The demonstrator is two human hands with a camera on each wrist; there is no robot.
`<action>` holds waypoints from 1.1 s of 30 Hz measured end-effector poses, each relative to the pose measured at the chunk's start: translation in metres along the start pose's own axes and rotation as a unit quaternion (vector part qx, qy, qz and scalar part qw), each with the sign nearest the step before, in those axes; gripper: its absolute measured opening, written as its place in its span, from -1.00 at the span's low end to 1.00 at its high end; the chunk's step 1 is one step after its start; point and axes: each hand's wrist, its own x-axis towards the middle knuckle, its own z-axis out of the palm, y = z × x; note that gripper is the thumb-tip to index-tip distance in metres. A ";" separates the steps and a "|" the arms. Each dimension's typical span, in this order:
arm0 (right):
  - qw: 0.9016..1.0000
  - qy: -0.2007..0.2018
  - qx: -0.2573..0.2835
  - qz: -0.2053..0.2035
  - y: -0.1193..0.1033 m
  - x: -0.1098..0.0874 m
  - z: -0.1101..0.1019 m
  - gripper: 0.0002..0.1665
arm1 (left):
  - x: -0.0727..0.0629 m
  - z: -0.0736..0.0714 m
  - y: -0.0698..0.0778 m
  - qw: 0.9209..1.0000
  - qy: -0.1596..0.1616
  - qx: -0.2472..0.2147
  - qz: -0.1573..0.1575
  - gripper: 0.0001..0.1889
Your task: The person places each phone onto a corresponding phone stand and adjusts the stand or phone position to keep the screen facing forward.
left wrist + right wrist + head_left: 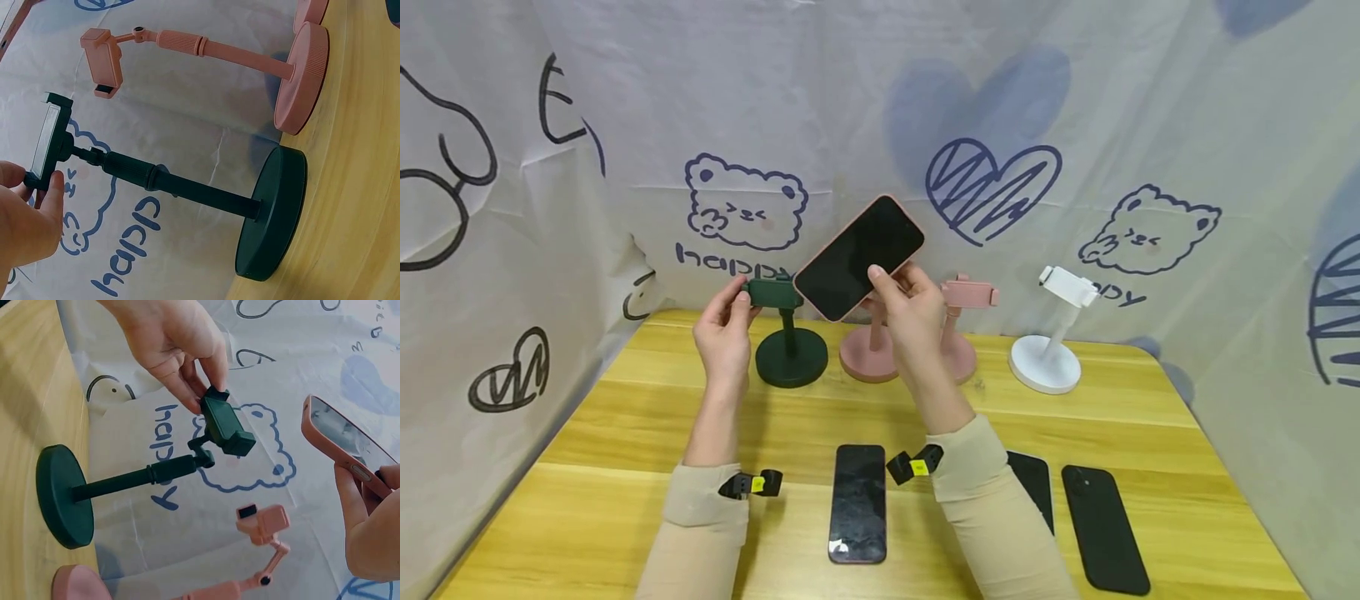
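My left hand (724, 332) pinches the left end of the clamp on a dark green phone stand (791, 358). That clamp (226, 425) is mounted on a jointed neck above the stand's round base. In my right hand (913, 312) is a smartphone (859, 258) with a pink case, its dark screen facing me, thumb on the screen side and fingers behind. The smartphone is tilted, held up just right of the green clamp, and in the head view it covers the upper part of a pink phone stand (867, 354).
Another pink stand (970, 293) and a white stand (1047, 364) are farther right along the table's back edge. On the wooden table (790, 425), a phone (858, 504) lies in front, with a partly hidden phone (1036, 483) and a black phone (1105, 529) to the right. Printed cloth hangs behind.
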 end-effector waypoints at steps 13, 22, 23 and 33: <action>0.999 -0.027 0.009 0.026 0.001 0.032 0.045 -0.71 | -0.001 0.000 -0.001 1.000 -0.002 0.002 0.017 -0.64; 0.998 -0.042 -0.010 0.044 0.013 0.042 0.069 -0.73 | 0.000 -0.001 -0.001 1.000 -0.004 0.001 0.022 -0.64; 0.998 -0.043 -0.021 0.048 0.015 0.042 0.071 -0.74 | 0.000 -0.001 -0.002 1.000 -0.004 0.003 0.023 -0.64; 0.992 -0.043 -0.099 0.072 0.030 0.046 0.075 -0.78 | 0.001 0.000 -0.003 1.000 0.003 -0.002 0.021 -0.64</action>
